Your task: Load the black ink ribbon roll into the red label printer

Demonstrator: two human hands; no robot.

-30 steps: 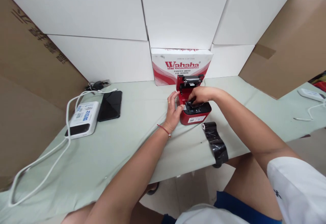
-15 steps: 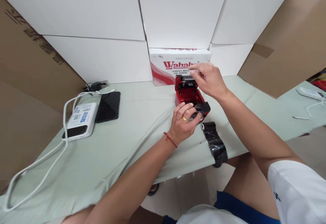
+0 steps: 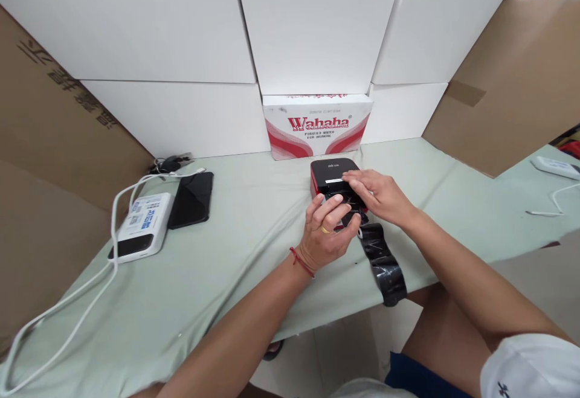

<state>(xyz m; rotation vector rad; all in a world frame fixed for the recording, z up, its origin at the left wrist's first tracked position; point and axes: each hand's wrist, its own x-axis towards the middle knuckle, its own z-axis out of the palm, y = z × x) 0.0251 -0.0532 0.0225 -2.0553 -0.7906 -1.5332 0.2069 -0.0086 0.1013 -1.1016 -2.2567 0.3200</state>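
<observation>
A small red printer with a black lid (image 3: 335, 167) stands on the cloth, its lid down. My right hand (image 3: 383, 195) lies with outstretched fingers on the right part of the lid. At the printer's front edge is my left hand (image 3: 327, 235), its fingers curved and apart over shiny black film (image 3: 348, 197) at the front. Whether the left fingertips press on the film or only hover by it is hard to see. A roll of black ribbon (image 3: 383, 259) lies just right of the printer, its loose length draped over the table's front edge.
Behind the printer stands a Wahaha carton (image 3: 319, 129) against white panels. To the left are a black phone (image 3: 193, 200), a white power bank (image 3: 147, 223) and a looping white cable (image 3: 114, 229). Cardboard (image 3: 498, 84) walls the right side; another white device (image 3: 555, 166) lies beyond it.
The printer's lid has gone from raised to shut. My right hand has come down from above onto it. My left hand has lifted and loosened slightly at the front.
</observation>
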